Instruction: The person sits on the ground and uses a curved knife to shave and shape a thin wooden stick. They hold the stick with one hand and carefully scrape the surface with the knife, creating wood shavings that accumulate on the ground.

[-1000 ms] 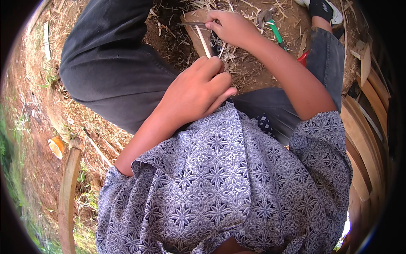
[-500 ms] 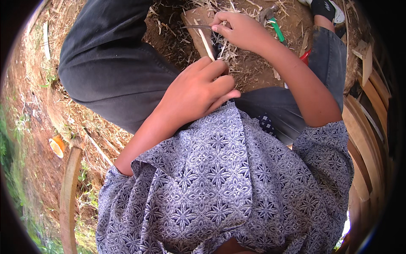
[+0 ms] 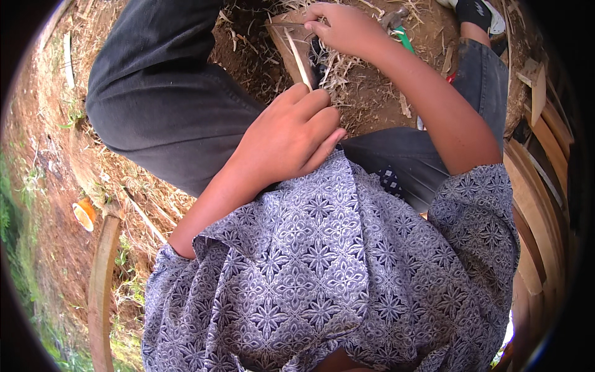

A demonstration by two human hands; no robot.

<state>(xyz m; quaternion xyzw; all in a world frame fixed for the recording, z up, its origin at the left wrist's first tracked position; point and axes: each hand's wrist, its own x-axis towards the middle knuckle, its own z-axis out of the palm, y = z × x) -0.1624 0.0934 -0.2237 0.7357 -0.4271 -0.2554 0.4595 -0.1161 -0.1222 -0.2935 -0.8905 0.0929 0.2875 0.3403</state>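
My left hand (image 3: 288,130) is closed round the lower end of a thin pale wooden stick (image 3: 297,57), which points away from me. Beneath the stick's far part lies a brown wooden board (image 3: 282,49) on the ground. My right hand (image 3: 347,28) is beyond the left, its fingers pinched on a knife with a thin dark blade (image 3: 284,24). That blade stretches leftward across the stick's far tip; the knife's handle is hidden in the hand. Whether blade and stick touch, I cannot tell.
Pale wood shavings (image 3: 347,71) litter the soil between my legs. A hammer with a green handle (image 3: 405,39) lies past my right forearm. Curved wooden planks (image 3: 527,204) are stacked at the right. On the left are a wooden post (image 3: 102,285) and an orange cup-like object (image 3: 84,214).
My right hand and the knife have moved a little away from me, toward the stick's far tip. My left hand and the stick have shifted slightly left.
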